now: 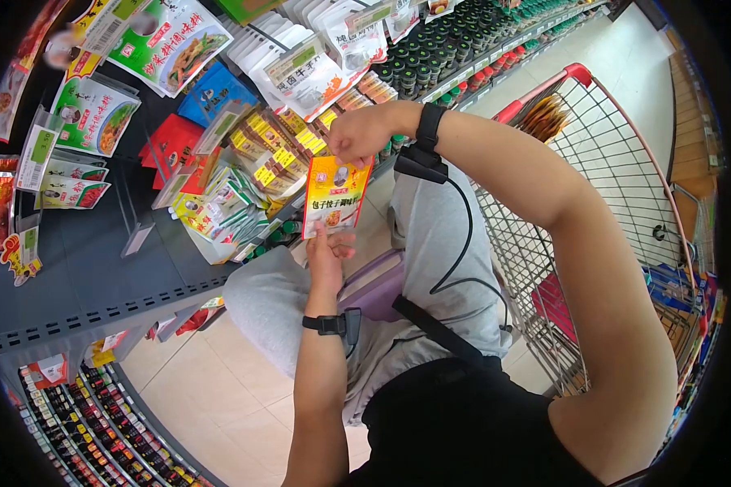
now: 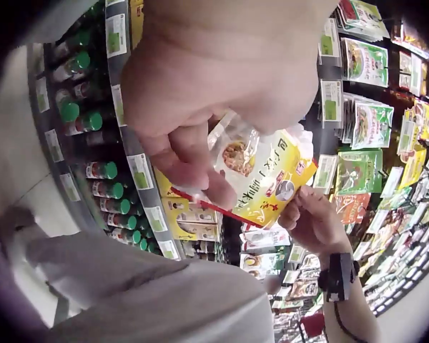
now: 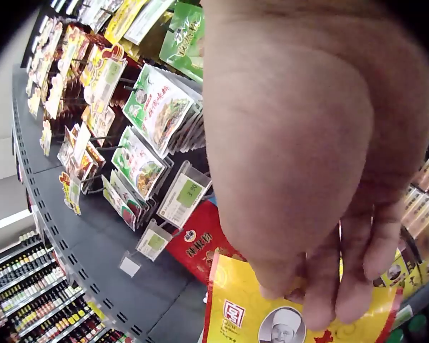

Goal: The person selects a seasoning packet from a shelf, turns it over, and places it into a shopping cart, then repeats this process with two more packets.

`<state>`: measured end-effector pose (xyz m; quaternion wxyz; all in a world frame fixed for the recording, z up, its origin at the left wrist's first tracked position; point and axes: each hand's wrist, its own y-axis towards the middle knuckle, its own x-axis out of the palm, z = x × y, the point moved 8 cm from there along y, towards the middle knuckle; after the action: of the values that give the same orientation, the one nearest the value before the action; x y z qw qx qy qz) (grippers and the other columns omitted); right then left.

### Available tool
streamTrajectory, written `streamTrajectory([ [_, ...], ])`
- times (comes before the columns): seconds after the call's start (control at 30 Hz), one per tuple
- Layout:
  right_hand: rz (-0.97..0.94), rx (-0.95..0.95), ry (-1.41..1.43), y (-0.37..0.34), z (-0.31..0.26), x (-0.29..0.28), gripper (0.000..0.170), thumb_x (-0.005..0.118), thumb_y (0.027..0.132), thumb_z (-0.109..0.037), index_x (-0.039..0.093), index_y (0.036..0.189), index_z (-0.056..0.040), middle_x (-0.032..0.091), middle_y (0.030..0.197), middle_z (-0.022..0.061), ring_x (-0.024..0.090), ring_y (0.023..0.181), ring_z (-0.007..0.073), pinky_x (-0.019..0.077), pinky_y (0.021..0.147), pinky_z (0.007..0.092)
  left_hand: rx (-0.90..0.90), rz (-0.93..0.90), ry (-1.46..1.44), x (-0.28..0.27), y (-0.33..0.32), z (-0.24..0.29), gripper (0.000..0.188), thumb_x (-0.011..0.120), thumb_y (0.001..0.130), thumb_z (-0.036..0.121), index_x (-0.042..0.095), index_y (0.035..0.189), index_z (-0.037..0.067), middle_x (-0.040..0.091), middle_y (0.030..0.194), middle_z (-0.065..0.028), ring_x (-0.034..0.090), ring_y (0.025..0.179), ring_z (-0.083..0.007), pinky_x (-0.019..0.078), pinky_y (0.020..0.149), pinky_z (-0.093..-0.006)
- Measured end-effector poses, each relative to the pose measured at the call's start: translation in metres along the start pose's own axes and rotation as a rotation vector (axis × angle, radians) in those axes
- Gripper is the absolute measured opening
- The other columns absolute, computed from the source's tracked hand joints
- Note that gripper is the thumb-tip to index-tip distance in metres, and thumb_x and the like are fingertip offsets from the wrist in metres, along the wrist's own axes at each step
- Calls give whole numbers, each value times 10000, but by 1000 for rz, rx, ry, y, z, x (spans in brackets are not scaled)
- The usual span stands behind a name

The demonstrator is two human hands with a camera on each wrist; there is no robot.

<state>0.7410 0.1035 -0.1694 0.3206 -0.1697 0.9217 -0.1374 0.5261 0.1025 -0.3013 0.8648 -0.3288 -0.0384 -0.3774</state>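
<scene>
A yellow and red seasoning packet [image 1: 335, 197] with Chinese lettering and a small portrait is held upright between both hands, in front of the shelf. At its top edge, my right hand [image 1: 361, 134] pinches it with bent fingers. My left hand [image 1: 326, 256] grips the bottom edge, thumb over the printed front. From the left wrist, the packet [image 2: 268, 182] shows a food picture near the left hand [image 2: 222, 71], and the right hand [image 2: 313, 220] at its far corner. In the right wrist view, fingers of the right hand [image 3: 293, 143] cover part of the packet's top.
Hanging green-and-white packets [image 1: 97, 118] and price tags project from the dark shelf [image 1: 73, 276] at left. Boxed yellow packs [image 1: 272, 146] stand just behind the held packet. A wire shopping cart [image 1: 577, 162] is close on the right. A purple stool [image 1: 375, 284] shows between the person's legs.
</scene>
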Motion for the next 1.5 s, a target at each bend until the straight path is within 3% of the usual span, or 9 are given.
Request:
streamTrajectory([
  [0.2,68,10,-91,1,-1,-7,358,539,965,-325,631,788,-28,656,671,44,628,614,140,483,599,320,46,-190,-255,17,-6,17,812,232,936,720,377,1395,66,637,1175,-234,682,859,-256,525,660,-310],
  [0.5,74,12,-38,0,-2,-8,372,524,961,-321,628,764,-24,642,656,45,619,620,150,477,615,324,30,-156,-207,11,-2,10,872,180,943,714,430,1335,-24,667,1086,-251,686,894,-278,517,677,-308],
  [0.77,79,-15,-85,0,-6,-9,377,504,950,-300,640,751,-10,650,645,59,637,601,162,495,599,322,25,-198,-241,7,4,1,762,205,986,638,483,1300,2,678,1046,-256,695,878,-298,533,679,-336],
  [1.07,-38,270,161,-11,7,1,423,487,988,-399,642,989,-6,711,768,104,701,641,181,538,596,292,3,-188,-244,11,0,4,779,205,980,649,478,1305,-4,671,1067,-260,693,862,-290,529,678,-328],
  [1.3,-25,158,188,-4,11,-1,480,503,982,-451,653,993,4,709,781,110,698,683,170,538,609,283,24,-199,-241,10,-1,7,844,158,961,687,428,1349,-13,673,1085,-247,685,882,-269,509,690,-316],
  [1.4,10,107,191,-3,7,-3,503,525,969,-479,666,955,4,699,778,99,690,690,159,537,618,280,31,-247,-259,15,-5,12,770,166,986,641,402,1386,26,656,1145,-239,681,894,-277,508,685,-322],
  [1.5,62,91,178,-4,3,-7,513,538,957,-505,684,935,-14,676,753,81,672,683,152,527,621,277,24,-238,-345,16,-3,11,564,297,1029,485,398,1403,75,624,1223,-220,677,906,-258,504,681,-308],
])
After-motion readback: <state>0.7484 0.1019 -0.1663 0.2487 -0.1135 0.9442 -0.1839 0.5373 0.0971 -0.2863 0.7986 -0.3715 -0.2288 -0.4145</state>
